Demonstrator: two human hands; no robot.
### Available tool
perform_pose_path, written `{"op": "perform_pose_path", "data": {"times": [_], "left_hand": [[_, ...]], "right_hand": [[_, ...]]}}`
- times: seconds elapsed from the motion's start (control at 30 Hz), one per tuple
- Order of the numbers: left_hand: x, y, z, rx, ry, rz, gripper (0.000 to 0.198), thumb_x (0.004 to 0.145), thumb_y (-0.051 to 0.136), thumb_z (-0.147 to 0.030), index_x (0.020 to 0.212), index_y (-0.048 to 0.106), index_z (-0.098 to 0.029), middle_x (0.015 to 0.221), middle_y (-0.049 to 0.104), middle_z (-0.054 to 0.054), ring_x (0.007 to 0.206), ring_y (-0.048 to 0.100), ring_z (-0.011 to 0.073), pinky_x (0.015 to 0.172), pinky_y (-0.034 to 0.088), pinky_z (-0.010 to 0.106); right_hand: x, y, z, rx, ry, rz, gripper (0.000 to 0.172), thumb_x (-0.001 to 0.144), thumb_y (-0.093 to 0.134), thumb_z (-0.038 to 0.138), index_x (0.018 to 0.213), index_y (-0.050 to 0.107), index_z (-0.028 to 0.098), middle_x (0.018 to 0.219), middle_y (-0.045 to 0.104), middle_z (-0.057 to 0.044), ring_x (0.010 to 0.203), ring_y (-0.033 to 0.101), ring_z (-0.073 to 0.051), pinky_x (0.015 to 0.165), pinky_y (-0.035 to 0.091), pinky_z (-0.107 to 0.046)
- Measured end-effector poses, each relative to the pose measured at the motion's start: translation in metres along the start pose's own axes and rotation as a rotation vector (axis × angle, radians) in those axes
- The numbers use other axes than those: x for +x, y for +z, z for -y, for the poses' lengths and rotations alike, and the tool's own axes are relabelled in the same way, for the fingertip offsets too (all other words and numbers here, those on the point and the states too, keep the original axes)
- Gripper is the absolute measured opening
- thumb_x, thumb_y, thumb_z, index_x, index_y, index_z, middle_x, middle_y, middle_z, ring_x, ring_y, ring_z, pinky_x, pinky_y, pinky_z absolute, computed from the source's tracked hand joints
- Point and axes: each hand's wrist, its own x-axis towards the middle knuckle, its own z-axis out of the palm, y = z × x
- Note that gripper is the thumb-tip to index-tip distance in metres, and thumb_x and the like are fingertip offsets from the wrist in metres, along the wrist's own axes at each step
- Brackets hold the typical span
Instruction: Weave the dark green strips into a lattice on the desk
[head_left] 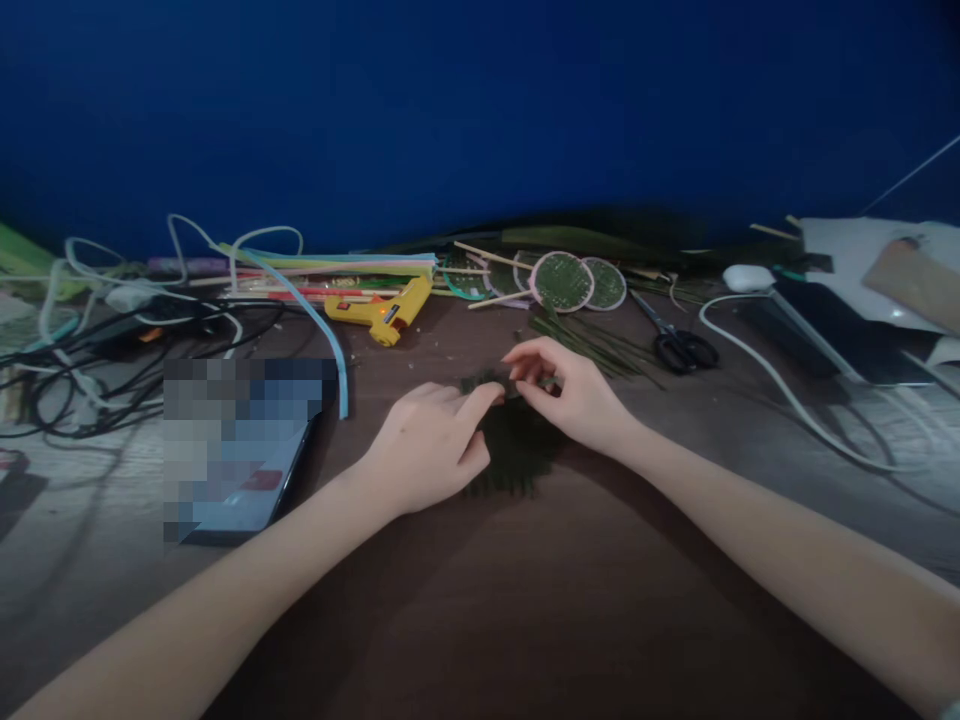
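A dark green woven mat of leaf strips (516, 445) lies on the brown table (525, 600), between my two hands. My left hand (427, 445) rests on the mat's left side, index finger stretched toward its top edge, the other fingers curled down on it. My right hand (566, 390) is at the mat's top right, fingertips pinched on a thin green strip at the edge. Loose green strips (592, 340) lie just behind my right hand.
A phone (240, 450) lies at the left. Behind are a yellow glue gun (382, 312), coloured paper strips (330, 268), two round woven fans (574, 282), black scissors (679, 345), tangled cables (112, 340), a white cable (787, 390) and a laptop (847, 330).
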Motion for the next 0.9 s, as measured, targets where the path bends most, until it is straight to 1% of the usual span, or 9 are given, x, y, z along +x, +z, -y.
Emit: {"op": "perform_pose_path", "data": {"times": [0.1, 0.2, 0.3, 0.43, 0.53, 0.67, 0.77, 0.9], "left_hand": [[0.001, -0.001, -0.001, 0.03, 0.029, 0.004, 0.034, 0.079, 0.042, -0.019, 0.112, 0.05, -0.019, 0.083, 0.066, 0.002, 0.075, 0.06, 0.0196, 0.071, 0.044, 0.034], [0.001, 0.0, -0.001, 0.031, 0.087, 0.016, 0.033, 0.079, 0.044, -0.017, 0.111, 0.052, -0.021, 0.094, 0.067, 0.0, 0.079, 0.059, 0.019, 0.071, 0.043, 0.033], [0.001, 0.002, 0.001, 0.023, 0.118, -0.016, 0.035, 0.079, 0.046, -0.016, 0.113, 0.052, -0.022, 0.103, 0.066, 0.0, 0.082, 0.059, 0.0186, 0.073, 0.043, 0.033], [0.001, 0.005, 0.002, 0.028, 0.128, -0.047, 0.037, 0.079, 0.046, -0.015, 0.115, 0.053, -0.021, 0.099, 0.066, 0.001, 0.082, 0.059, 0.0189, 0.073, 0.044, 0.034], [0.001, 0.005, 0.001, 0.03, 0.122, -0.035, 0.036, 0.079, 0.045, -0.014, 0.114, 0.053, -0.02, 0.097, 0.066, 0.001, 0.082, 0.059, 0.0193, 0.073, 0.045, 0.034], [0.002, 0.005, 0.001, 0.039, 0.095, -0.021, 0.033, 0.078, 0.044, -0.014, 0.11, 0.054, -0.017, 0.094, 0.066, 0.004, 0.081, 0.059, 0.0195, 0.073, 0.045, 0.034], [0.002, 0.005, 0.002, 0.041, 0.082, -0.023, 0.03, 0.079, 0.043, -0.013, 0.106, 0.055, -0.016, 0.092, 0.066, 0.004, 0.079, 0.059, 0.0194, 0.072, 0.045, 0.034], [0.002, 0.007, 0.003, 0.042, 0.112, -0.03, 0.032, 0.078, 0.044, -0.012, 0.107, 0.055, -0.018, 0.096, 0.066, 0.003, 0.082, 0.059, 0.0193, 0.074, 0.045, 0.034]], "right_hand": [[-0.001, 0.0, 0.0, 0.053, 0.005, -0.017, 0.02, 0.076, 0.052, 0.011, 0.094, 0.055, 0.019, 0.083, 0.061, -0.002, 0.075, 0.058, -0.013, 0.065, 0.046, -0.026], [-0.003, -0.002, 0.003, 0.127, -0.027, -0.022, 0.018, 0.079, 0.052, 0.015, 0.097, 0.056, 0.019, 0.085, 0.063, -0.003, 0.08, 0.061, -0.014, 0.069, 0.049, -0.028], [-0.005, -0.003, 0.006, 0.13, -0.084, -0.013, 0.02, 0.08, 0.053, 0.014, 0.098, 0.057, 0.019, 0.087, 0.065, -0.003, 0.08, 0.062, -0.014, 0.071, 0.05, -0.028], [-0.005, -0.004, 0.008, 0.023, -0.183, -0.017, 0.012, 0.08, 0.055, 0.016, 0.087, 0.064, 0.02, 0.084, 0.068, -0.003, 0.079, 0.062, -0.014, 0.073, 0.05, -0.029], [-0.004, -0.004, 0.007, 0.009, -0.235, -0.033, 0.013, 0.08, 0.056, 0.017, 0.084, 0.067, 0.021, 0.081, 0.069, -0.003, 0.079, 0.061, -0.015, 0.074, 0.05, -0.032], [-0.004, -0.003, 0.007, 0.047, -0.222, -0.01, 0.015, 0.082, 0.054, 0.019, 0.088, 0.068, 0.023, 0.087, 0.071, -0.002, 0.083, 0.063, -0.016, 0.077, 0.052, -0.033], [-0.004, -0.003, 0.009, 0.063, -0.221, 0.004, 0.016, 0.083, 0.053, 0.019, 0.089, 0.068, 0.022, 0.092, 0.07, -0.003, 0.088, 0.063, -0.016, 0.081, 0.051, -0.034], [-0.004, -0.004, 0.01, 0.066, -0.249, 0.011, 0.015, 0.083, 0.053, 0.017, 0.087, 0.067, 0.019, 0.089, 0.069, -0.005, 0.086, 0.063, -0.014, 0.079, 0.051, -0.03]]}}
